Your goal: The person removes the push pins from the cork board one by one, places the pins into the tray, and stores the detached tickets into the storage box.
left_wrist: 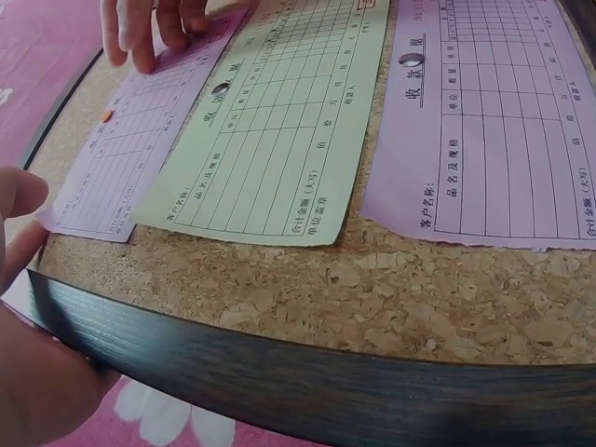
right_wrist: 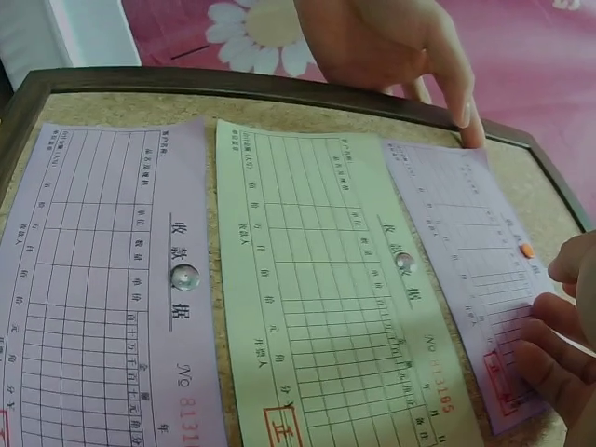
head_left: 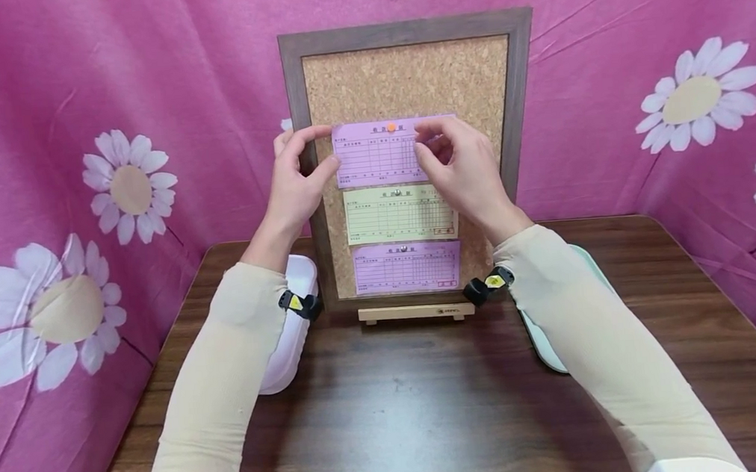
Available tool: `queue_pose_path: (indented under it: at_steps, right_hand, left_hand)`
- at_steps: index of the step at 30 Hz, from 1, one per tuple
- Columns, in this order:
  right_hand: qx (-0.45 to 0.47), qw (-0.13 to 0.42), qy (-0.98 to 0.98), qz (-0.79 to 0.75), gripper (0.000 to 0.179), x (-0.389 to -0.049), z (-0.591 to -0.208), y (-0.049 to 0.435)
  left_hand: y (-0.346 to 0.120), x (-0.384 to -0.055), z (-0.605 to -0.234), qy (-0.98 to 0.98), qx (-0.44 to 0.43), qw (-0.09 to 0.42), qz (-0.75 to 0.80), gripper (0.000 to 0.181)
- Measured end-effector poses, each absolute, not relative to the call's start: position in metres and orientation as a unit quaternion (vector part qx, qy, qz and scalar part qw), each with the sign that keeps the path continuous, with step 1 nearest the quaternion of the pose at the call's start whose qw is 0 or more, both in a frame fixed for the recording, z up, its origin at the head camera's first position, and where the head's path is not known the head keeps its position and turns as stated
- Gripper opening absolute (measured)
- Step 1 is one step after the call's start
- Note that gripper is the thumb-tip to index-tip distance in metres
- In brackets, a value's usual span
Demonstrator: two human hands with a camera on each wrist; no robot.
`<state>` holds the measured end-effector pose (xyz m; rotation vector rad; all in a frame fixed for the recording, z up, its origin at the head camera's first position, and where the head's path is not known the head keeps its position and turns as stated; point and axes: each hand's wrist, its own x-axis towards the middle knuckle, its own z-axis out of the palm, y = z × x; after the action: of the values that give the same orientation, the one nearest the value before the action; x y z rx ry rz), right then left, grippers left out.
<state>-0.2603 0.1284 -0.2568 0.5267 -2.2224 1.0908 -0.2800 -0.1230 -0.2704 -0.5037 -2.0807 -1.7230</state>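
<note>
A purple receipt slip [head_left: 367, 158] is fixed to the framed cork board [head_left: 405, 80] by an orange pushpin [head_left: 391, 127] at its upper middle. My left hand [head_left: 293, 179] is at the slip's left edge, its index fingertip touching the upper left corner and its thumb lower down. Over the slip's right part is my right hand [head_left: 470, 172], thumb and fingers bent and apart, fingertips at the paper in the left wrist view. Below hang a pale green slip [right_wrist: 307, 279] and another purple slip [right_wrist: 102, 279], each held by a silver pin [right_wrist: 185, 277].
The board leans on a small wooden stand [head_left: 418, 313] on the dark wood table [head_left: 394, 414]. A white plastic container [head_left: 283, 357] stands to the left, partly behind my left forearm. To the right, a pale green tray [head_left: 544, 345] is partly hidden by my right forearm. Behind hangs a pink flowered cloth [head_left: 215, 70].
</note>
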Motion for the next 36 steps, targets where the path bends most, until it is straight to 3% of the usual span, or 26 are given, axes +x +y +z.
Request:
queue_pose_path:
  at_steps: [9,23,36]
  right_hand:
    - [0.194,0.304,-0.840,0.405,0.024,-0.269,-0.254,0.121]
    - [0.147,0.251,-0.871,0.396,0.025,-0.271,-0.241,0.110]
    - [0.131,0.260,-0.870,0.398,0.018,-0.278,-0.239,0.098]
  left_hand:
    - [-0.118,-0.284,-0.270,-0.736,-0.173,0.215,-0.619,0.037]
    - [-0.114,-0.287,-0.270,-0.736,-0.166,0.236,-0.613,0.024]
    - [-0.114,-0.288,-0.269,-0.751,-0.173,0.243,-0.588,0.022]
